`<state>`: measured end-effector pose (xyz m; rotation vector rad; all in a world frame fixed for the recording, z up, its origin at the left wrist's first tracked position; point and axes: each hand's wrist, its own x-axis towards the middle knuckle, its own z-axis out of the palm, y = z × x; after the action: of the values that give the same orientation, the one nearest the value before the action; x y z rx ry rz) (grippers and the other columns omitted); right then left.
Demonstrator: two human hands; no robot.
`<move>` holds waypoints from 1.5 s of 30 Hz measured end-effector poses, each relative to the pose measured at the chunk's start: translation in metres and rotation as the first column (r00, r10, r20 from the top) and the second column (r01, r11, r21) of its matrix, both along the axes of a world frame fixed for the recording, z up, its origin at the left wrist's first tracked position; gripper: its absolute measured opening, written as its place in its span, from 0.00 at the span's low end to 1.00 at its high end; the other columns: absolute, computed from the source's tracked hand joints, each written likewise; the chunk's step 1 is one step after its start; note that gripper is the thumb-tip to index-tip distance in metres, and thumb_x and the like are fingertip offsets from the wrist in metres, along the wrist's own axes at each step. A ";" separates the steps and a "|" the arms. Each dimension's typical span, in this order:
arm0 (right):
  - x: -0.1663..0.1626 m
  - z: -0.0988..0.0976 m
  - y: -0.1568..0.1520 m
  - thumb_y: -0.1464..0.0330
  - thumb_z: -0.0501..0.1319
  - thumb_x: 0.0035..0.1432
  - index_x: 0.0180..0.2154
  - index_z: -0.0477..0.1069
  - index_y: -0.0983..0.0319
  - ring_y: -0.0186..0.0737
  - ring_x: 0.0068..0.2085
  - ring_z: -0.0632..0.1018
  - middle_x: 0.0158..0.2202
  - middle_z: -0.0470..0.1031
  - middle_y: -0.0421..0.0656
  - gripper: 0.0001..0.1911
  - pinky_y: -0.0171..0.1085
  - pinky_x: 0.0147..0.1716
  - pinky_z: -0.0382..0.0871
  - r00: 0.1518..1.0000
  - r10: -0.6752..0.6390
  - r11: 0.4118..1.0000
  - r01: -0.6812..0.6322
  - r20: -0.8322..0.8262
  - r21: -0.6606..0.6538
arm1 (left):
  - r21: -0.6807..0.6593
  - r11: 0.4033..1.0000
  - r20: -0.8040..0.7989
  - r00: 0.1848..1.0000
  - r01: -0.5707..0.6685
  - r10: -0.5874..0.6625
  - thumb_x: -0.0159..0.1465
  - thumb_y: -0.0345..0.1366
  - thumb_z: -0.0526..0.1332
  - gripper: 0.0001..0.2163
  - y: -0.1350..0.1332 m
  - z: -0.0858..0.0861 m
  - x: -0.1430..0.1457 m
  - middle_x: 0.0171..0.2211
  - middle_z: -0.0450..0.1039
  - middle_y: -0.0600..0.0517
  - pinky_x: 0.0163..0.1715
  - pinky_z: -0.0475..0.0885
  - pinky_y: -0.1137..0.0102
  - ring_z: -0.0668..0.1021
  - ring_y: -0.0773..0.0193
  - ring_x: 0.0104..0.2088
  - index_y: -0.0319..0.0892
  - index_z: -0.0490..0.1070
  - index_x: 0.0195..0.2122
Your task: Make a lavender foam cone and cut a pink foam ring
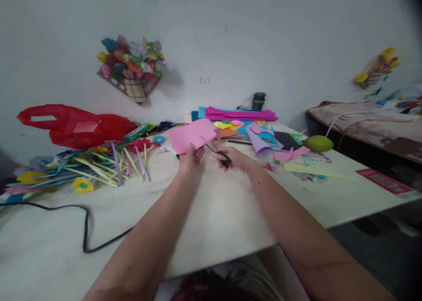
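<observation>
A sheet of pink craft paper (187,136) is raised above the middle of the table, pinched at its lower edge by my left hand (190,158). My right hand (233,158) is closed round the black handles of a pair of scissors (211,147). The metal blades point up and left, against the lower right part of the pink sheet. Whether the blades have cut into it, I cannot tell. My left fingers are partly hidden by the sheet and by the hand itself.
A red plastic bag (89,127), paper flowers (82,185) and thin paper strips (99,167) lie on the left, near a black cable (86,226). Coloured sheets (260,143), a green fruit (318,143) and small scraps (310,176) are on the right.
</observation>
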<state>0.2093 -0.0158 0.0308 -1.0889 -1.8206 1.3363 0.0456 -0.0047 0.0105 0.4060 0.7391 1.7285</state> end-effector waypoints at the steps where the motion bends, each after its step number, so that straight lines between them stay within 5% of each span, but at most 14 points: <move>1: -0.001 0.000 0.000 0.61 0.62 0.56 0.27 0.64 0.62 0.27 0.15 0.69 0.18 0.72 0.38 0.14 0.26 0.11 0.53 1.000 -0.007 1.000 0.007 0.004 -0.005 | 0.003 1.000 0.009 1.000 0.004 -0.004 0.67 0.31 0.56 0.09 0.000 0.000 0.001 0.28 0.77 0.52 0.45 0.75 0.65 0.81 0.65 0.31 0.41 0.66 0.48; 18: -0.004 -0.016 0.015 0.59 0.61 0.58 0.30 0.66 0.63 0.27 0.16 0.70 0.20 0.72 0.37 0.14 0.26 0.10 0.55 1.000 0.009 1.000 -0.009 -0.013 0.007 | -0.007 0.999 0.041 0.998 0.038 -0.038 0.66 0.30 0.56 0.10 -0.004 0.004 0.005 0.26 0.77 0.51 0.39 0.77 0.65 0.81 0.63 0.28 0.40 0.66 0.49; 45: -0.010 -0.003 0.001 0.63 0.60 0.60 0.29 0.65 0.63 0.25 0.16 0.69 0.20 0.71 0.36 0.12 0.25 0.11 0.54 0.999 -0.036 0.999 0.036 0.022 0.000 | -0.029 0.998 0.073 0.996 0.050 -0.047 0.66 0.32 0.57 0.10 -0.005 0.005 0.005 0.31 0.78 0.48 0.40 0.77 0.66 0.82 0.62 0.32 0.40 0.67 0.48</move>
<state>0.1989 -0.0151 0.0280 -1.1357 -1.8081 1.3093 0.0505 -0.0095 0.0152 0.3356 0.6978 1.6753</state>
